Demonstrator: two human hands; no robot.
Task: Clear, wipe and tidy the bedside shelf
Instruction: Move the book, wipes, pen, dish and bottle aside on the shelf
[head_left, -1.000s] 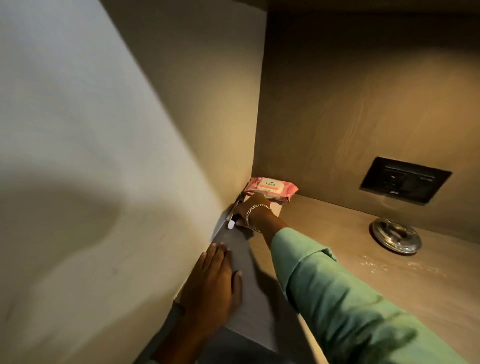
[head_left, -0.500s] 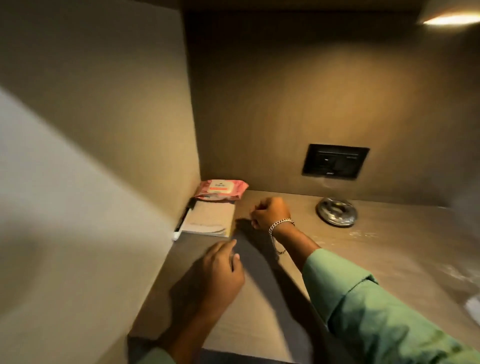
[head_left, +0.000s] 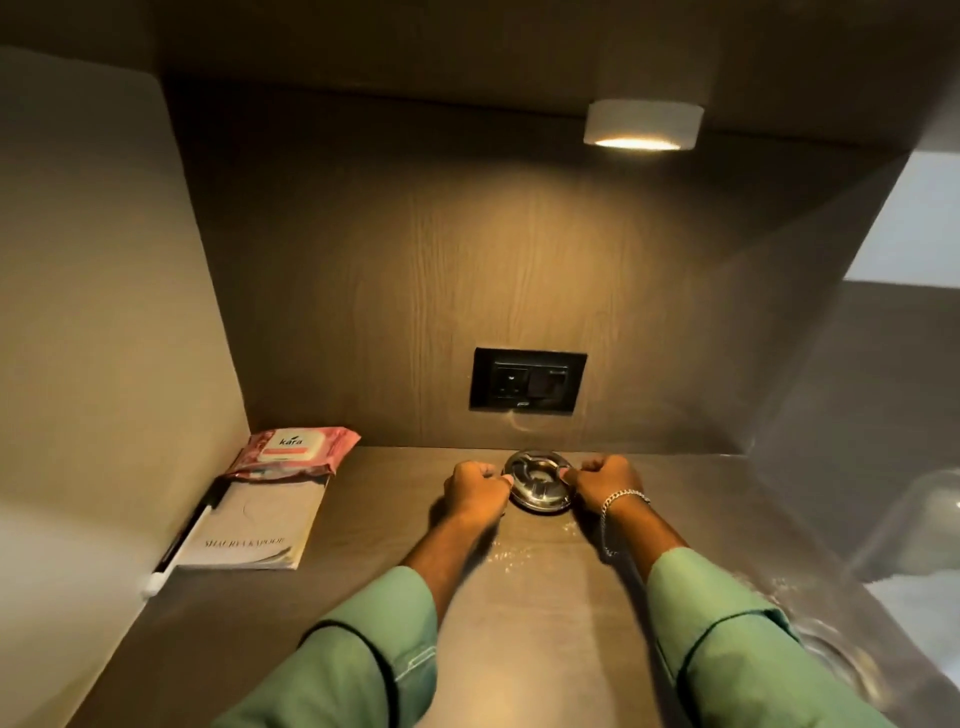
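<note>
A round steel ashtray (head_left: 537, 480) sits on the wooden shelf (head_left: 395, 597) near the back wall. My left hand (head_left: 475, 493) pinches its left rim and my right hand (head_left: 602, 480), with a silver bracelet on the wrist, pinches its right rim. Whitish crumbs or dust (head_left: 506, 553) lie on the shelf in front of the ashtray. At the far left, a pink wet-wipes pack (head_left: 293, 452) lies at the back on a pale booklet (head_left: 254, 525). A black pen with a white cap (head_left: 179, 540) rests along the left wall.
A black socket plate (head_left: 527, 382) is set in the back wall just above the ashtray. A small lamp (head_left: 641, 124) glows under the top board. A glossy side panel (head_left: 852, 467) closes the right side and reflects the shelf.
My view swung from the left corner to the shelf's middle. Both hands left the booklet area and moved right onto the ashtray's rim.
</note>
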